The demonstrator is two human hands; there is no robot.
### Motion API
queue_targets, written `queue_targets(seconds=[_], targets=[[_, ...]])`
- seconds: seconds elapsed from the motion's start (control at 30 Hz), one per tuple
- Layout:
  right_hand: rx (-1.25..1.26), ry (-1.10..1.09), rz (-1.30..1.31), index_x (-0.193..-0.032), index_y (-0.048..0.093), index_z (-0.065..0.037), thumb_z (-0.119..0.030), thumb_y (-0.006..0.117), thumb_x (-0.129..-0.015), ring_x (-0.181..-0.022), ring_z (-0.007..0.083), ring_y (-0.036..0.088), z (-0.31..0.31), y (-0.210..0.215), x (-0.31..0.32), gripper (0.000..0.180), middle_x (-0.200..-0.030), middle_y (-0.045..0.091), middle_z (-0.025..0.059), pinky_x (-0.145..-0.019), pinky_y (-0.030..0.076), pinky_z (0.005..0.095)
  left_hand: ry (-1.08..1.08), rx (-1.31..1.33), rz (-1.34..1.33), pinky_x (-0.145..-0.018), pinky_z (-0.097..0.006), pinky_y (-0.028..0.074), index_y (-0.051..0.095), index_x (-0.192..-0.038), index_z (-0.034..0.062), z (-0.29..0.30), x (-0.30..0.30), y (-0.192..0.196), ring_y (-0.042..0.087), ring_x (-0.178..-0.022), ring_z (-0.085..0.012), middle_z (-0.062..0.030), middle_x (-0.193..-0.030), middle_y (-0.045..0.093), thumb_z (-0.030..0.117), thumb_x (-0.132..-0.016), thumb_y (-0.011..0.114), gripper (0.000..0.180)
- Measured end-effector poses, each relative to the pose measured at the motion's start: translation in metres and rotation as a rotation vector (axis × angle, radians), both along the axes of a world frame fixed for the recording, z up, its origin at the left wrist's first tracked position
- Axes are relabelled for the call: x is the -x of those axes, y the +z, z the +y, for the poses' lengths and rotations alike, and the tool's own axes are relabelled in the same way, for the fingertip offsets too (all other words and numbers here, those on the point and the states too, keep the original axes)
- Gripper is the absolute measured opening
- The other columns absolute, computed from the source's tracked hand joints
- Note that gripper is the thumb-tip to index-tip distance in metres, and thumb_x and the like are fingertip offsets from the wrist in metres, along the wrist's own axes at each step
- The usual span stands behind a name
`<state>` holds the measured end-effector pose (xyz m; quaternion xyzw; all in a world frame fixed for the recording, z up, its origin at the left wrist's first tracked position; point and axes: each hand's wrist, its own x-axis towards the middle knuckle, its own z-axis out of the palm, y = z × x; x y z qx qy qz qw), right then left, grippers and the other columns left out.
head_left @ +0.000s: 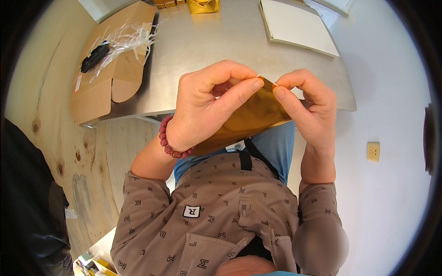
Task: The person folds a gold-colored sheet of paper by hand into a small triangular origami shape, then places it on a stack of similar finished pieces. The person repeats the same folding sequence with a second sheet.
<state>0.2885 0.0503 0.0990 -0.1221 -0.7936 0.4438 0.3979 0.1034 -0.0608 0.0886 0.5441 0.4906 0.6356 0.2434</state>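
A shiny gold sheet of foil-like wrapping material [260, 112] hangs between my hands, in front of my lap. My left hand [207, 99], with a dark red bead bracelet [166, 142] at the wrist, pinches the upper corner between thumb and forefinger. Close beside it, my right hand [311, 103] pinches the same upper edge with thumb and forefinger. A thin pale edge shows at both pinches. The lower left part of the sheet passes behind my left hand and wrist.
A metal table [207, 50] lies ahead. On its left, a cardboard box [126, 76] holds clear plastic strips [122, 41] and a black object [95, 56]. A gold-wrapped package [203, 5] sits at the back; a stack of white sheets [299, 27] lies far right.
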Motion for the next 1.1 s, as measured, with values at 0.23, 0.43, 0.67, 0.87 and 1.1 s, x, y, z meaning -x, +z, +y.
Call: queue_targets(seconds=[0.23,0.43,0.67,0.87,1.1], targets=[[0.032,-0.001,-0.014,-0.095,0.07,0.001,-0.002,0.071,-0.096,-0.08,0.0078,0.062,-0.002,0.0009,-0.0007,0.004,-0.084,0.069,0.0013,-0.073,0.051,0.0244,0.0,0.01,0.009,-0.065,-0.018,0.051,0.075,-0.101,-0.001,-0.0014,-0.0005,0.0009,0.062,-0.075,-0.0011,0.0017,-0.083,0.071,0.004,-0.097,0.076,0.007],[0.091,-0.008,-0.018,-0.094,0.07,0.001,-0.001,0.071,-0.096,-0.08,0.0064,0.061,-0.0046,0.0021,-0.001,0.003,-0.085,0.069,0.0008,-0.067,0.05,0.0222,0.012,0.023,0.004,-0.065,-0.018,0.051,0.075,-0.103,-0.0009,-0.0031,-0.0023,0.0022,0.063,-0.075,-0.0016,0.0009,-0.083,0.072,0.004,-0.098,0.075,0.007],[0.115,-0.01,-0.01,-0.094,0.07,0.001,-0.001,0.071,-0.096,-0.079,0.0048,0.059,-0.0052,0.0014,-0.0001,0.003,-0.085,0.068,0.0001,-0.064,0.047,0.0207,-0.005,0.012,0.007,-0.065,-0.018,0.051,0.074,-0.106,-0.0005,-0.0027,-0.0019,0.0029,0.065,-0.075,-0.0016,0.0003,-0.084,0.073,0.004,-0.099,0.074,0.008],[0.099,-0.015,-0.011,-0.093,0.07,0.001,-0.002,0.071,-0.095,-0.077,0.0045,0.059,-0.0038,0.0002,-0.0004,0.004,-0.084,0.068,0.0002,-0.062,0.047,0.0209,-0.016,-0.001,0.023,-0.064,-0.017,0.05,0.073,-0.105,-0.0001,-0.0023,-0.0011,0.0004,0.064,-0.075,-0.0009,0.0011,-0.085,0.072,0.003,-0.099,0.073,0.007],[0.066,-0.017,-0.007,-0.092,0.069,0.001,-0.001,0.071,-0.094,-0.077,0.0046,0.058,-0.0026,0.0,0.0005,0.004,-0.082,0.068,0.0005,-0.062,0.047,0.0219,-0.025,-0.071,0.044,-0.063,-0.018,0.05,0.071,-0.106,0.0003,0.0029,-0.0006,-0.0051,0.064,-0.074,-0.0011,0.0013,-0.084,0.071,0.003,-0.1,0.071,0.006]])
